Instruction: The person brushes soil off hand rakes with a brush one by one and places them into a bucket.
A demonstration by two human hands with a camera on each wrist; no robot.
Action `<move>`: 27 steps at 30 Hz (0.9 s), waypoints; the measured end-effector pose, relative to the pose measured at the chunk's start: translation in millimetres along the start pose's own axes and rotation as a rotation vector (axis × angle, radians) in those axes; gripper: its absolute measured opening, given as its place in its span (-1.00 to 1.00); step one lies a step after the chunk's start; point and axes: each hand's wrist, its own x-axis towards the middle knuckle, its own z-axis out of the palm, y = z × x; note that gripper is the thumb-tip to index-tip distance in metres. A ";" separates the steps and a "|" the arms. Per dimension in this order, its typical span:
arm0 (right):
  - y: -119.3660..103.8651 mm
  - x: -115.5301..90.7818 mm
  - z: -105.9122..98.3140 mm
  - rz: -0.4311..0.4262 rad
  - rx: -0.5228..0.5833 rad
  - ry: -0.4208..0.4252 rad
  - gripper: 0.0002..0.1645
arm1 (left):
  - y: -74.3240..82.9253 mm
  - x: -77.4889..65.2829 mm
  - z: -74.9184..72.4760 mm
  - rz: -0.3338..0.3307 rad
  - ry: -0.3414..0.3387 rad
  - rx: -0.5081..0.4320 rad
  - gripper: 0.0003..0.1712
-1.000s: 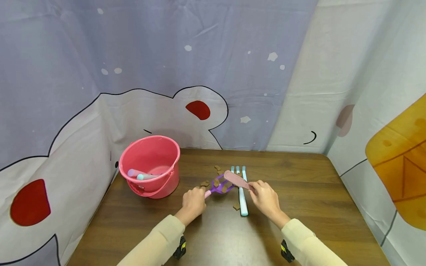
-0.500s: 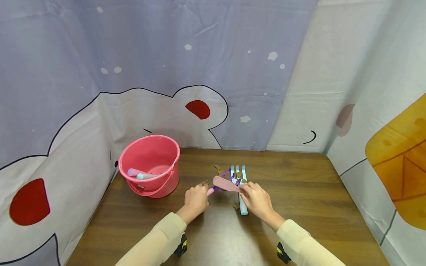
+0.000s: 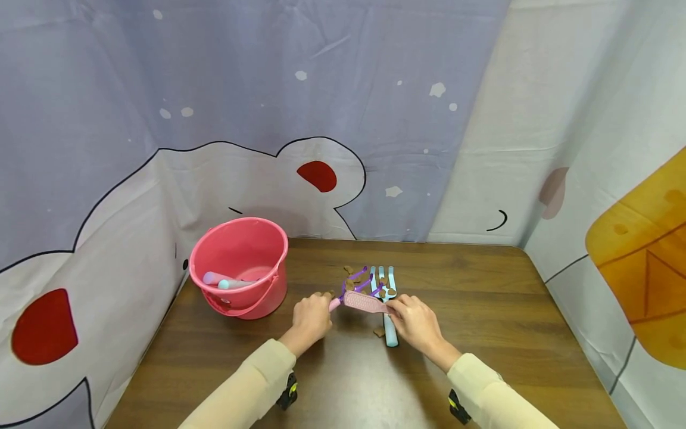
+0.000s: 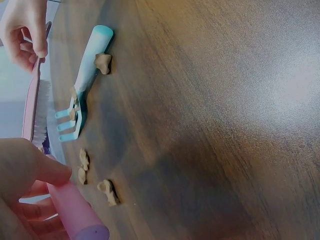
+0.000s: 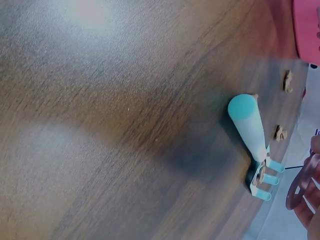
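Observation:
My left hand (image 3: 312, 317) grips the pink handle (image 4: 75, 210) of a purple toy garden fork (image 3: 367, 283), tines pointing away and tilted on edge. In my right hand (image 3: 418, 323), fingers and thumb pinch the thin handle of a pink brush (image 3: 364, 302); its white bristles (image 4: 42, 112) show in the left wrist view. The brush head overlaps the purple fork's base in the head view. Just right of it lies a light blue toy garden fork (image 3: 390, 331) on the table, brown lumps (image 3: 383, 293) among its tines. More brown pieces (image 4: 109, 192) lie nearby.
A pink bucket (image 3: 276, 292) stands at the back left of the wooden table (image 3: 471, 298), with a lilac handle (image 3: 214, 277) and a mint handle (image 3: 233, 285) leaning inside. Printed cloth hangs behind the table's back edge and along the right side.
The purple fork has tipped over and its brown lumps have landed on the blue fork. My right hand has moved the brush left and toward me.

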 end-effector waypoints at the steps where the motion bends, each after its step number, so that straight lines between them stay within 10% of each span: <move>1: 1.2 -0.4 0.1 0.001 -0.003 -0.004 -0.78 | -0.4 0.1 -0.1 0.000 -0.002 -0.003 -0.53; 27: 10.3 -2.6 -3.5 -0.017 -0.014 -0.017 -0.77 | -1.6 -0.6 -1.7 -0.011 -0.006 -0.015 -0.59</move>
